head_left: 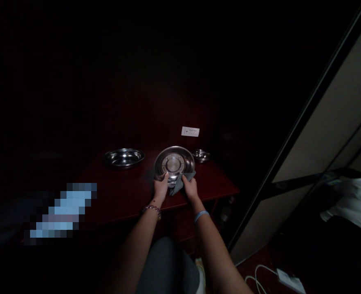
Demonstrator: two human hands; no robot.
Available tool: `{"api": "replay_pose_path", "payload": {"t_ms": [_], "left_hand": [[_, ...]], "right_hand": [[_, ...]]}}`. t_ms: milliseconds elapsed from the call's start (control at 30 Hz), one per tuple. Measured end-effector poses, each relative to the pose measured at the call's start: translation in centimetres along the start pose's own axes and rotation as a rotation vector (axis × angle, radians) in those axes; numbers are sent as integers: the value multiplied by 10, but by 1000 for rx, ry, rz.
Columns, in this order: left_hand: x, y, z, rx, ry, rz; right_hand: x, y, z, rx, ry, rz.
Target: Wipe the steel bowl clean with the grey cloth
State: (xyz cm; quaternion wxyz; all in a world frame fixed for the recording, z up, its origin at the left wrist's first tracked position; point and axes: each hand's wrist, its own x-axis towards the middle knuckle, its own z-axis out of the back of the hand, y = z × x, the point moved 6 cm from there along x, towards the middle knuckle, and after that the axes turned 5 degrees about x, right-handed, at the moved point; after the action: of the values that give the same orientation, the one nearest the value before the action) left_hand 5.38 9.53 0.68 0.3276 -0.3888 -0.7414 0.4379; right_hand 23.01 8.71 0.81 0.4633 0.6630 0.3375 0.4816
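A round stainless steel basin (174,163) is held tilted above the dark red tabletop, its inside facing me. My left hand (161,188) grips its near left rim, thumb over the edge. At the near right rim, my right hand (190,188) is closed on a grey cloth (178,185), which is pressed against the basin. Part of the cloth hangs below the rim. The fingers under the basin are hidden on both sides.
On the dark red table (122,192), a wide metal basin (124,158) stands left and a small metal bowl (202,155) right. Behind is a white wall socket (190,131). A power strip (290,281) with a white cable lies on the floor at right.
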Motion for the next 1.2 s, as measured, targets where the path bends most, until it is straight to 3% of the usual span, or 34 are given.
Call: {"api": "replay_pose_path", "payload": {"t_ms": [500, 1200], "left_hand": [[-5, -11, 3, 35, 1, -34], [-5, -9, 2, 18, -10, -44]], "right_hand": [[-4, 6, -1, -1, 13, 12], [0, 2, -1, -9, 33, -3]]}}
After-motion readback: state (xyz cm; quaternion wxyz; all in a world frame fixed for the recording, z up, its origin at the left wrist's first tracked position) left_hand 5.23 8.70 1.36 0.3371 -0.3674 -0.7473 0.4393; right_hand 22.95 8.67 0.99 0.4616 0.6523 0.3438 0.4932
